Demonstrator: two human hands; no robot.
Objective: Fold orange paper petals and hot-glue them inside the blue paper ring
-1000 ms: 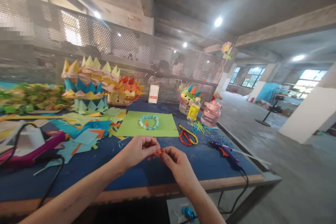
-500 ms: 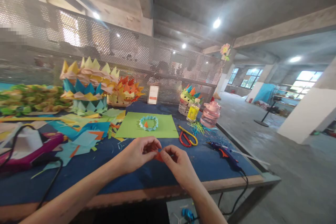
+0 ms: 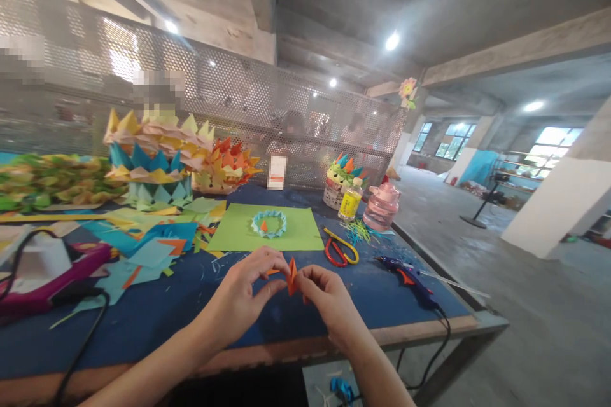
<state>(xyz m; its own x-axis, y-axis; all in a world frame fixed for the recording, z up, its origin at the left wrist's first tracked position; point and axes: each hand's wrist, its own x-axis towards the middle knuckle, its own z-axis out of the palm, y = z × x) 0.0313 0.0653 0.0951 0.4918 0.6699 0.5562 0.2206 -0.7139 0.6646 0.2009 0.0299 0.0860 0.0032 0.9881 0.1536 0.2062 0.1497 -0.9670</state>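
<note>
An orange folded paper piece (image 3: 292, 276) is held upright between my two hands, above the near part of the blue table. My left hand (image 3: 258, 276) has its fingers curled round the piece's left side. From the right, my right hand (image 3: 321, 286) pinches the same piece between thumb and fingers. Beyond them a green sheet (image 3: 305, 229) lies flat, bearing a light blue ring of folded paper (image 3: 255, 224) with a small orange folded piece (image 3: 264, 227) inside it.
Red and yellow scissors (image 3: 353, 253) and a blue glue gun (image 3: 410, 276) lie right. Behind them stand a yellow-labelled bottle (image 3: 350, 202) and a pink bottle (image 3: 382, 206). Paper scraps (image 3: 153, 253), a magenta tool (image 3: 62, 283) with a cable and folded-paper crowns (image 3: 157, 159) occupy the left.
The orange piece has turned upright between my fingers and shows more. My left hand's fingers have opened a little around it. The view has shifted slightly.
</note>
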